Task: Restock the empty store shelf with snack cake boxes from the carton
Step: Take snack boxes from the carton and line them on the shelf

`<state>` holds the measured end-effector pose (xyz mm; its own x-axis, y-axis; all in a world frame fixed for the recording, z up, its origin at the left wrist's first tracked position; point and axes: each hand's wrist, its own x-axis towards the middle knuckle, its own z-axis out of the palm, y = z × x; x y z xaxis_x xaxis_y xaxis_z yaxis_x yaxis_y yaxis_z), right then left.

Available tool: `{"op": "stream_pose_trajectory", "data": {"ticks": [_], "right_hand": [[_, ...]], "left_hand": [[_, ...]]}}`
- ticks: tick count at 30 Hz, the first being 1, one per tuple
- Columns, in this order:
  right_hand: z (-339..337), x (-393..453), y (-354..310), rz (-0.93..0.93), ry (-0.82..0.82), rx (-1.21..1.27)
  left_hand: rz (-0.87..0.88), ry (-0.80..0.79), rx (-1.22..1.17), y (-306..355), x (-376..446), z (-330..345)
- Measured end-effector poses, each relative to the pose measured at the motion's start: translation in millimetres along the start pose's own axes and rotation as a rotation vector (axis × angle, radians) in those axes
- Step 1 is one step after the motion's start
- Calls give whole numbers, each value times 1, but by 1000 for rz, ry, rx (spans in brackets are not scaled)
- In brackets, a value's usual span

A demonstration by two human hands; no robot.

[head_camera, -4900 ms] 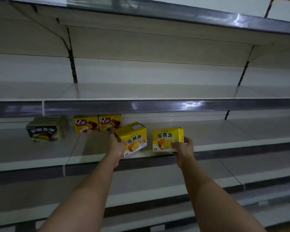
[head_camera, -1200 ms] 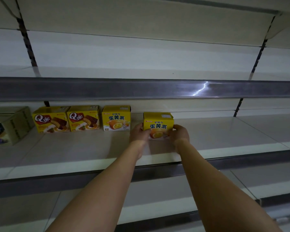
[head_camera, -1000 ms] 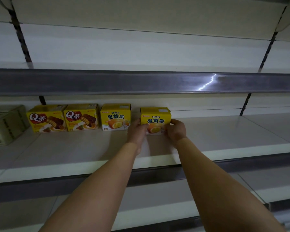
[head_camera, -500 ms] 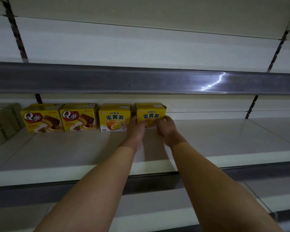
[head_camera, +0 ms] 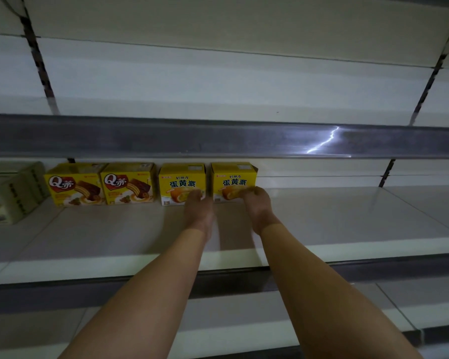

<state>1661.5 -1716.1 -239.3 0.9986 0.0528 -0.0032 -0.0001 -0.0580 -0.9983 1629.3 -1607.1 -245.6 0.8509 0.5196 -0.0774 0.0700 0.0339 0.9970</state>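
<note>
Head camera looks onto the shelf (head_camera: 322, 216), where four yellow snack cake boxes stand in a row at the back: two chocolate-pie boxes (head_camera: 74, 183) (head_camera: 127, 183), then two egg-yolk-pie boxes (head_camera: 182, 183) (head_camera: 233, 181). The left hand (head_camera: 198, 208) reaches in at the gap between the last two, fingertips at the third box's lower right corner; whether it pinches anything I cannot tell. The right hand (head_camera: 257, 203) has curled fingers on the lower right front of the fourth box, apparently nudging it square. So four are placed, and by my reckoning most of the job remains, with long bare shelf running to the right. At far left sits a greenish box (head_camera: 18, 195) with a dark picture on its face, contents unseen; whether it is the supply carton I cannot tell.
</note>
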Motion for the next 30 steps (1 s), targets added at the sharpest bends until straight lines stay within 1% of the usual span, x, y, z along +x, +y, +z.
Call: {"op": "stream_pose_trajectory", "data": {"ticks": [3,6,8,11,15,19,24,27,30], "right_hand": [[-3,-11,0,-27,32,-75],[-10,-30,-7,9,83,-249],[-16,-37,-13,44,75,-365],[-26,-45,-19,65,44,-565],[-39,-63,-24,82,58,-699],[-49,-92,-26,43,174,-692],[-55,-135,-32,20,421,-659],[-57,-173,-31,72,550,-638],[-57,-213,-24,161,630,-630]], "left_hand": [[58,33,196,5,-7,-12],[115,-32,413,5,-13,-25],[105,-79,522,7,-17,-31],[81,-130,615,12,-25,-34],[90,-182,687,18,-35,-33],[139,-257,717,19,-46,-31],[244,-340,723,23,-64,-27],[348,-437,712,27,-81,-29],[457,-523,691,29,-107,-34]]}}
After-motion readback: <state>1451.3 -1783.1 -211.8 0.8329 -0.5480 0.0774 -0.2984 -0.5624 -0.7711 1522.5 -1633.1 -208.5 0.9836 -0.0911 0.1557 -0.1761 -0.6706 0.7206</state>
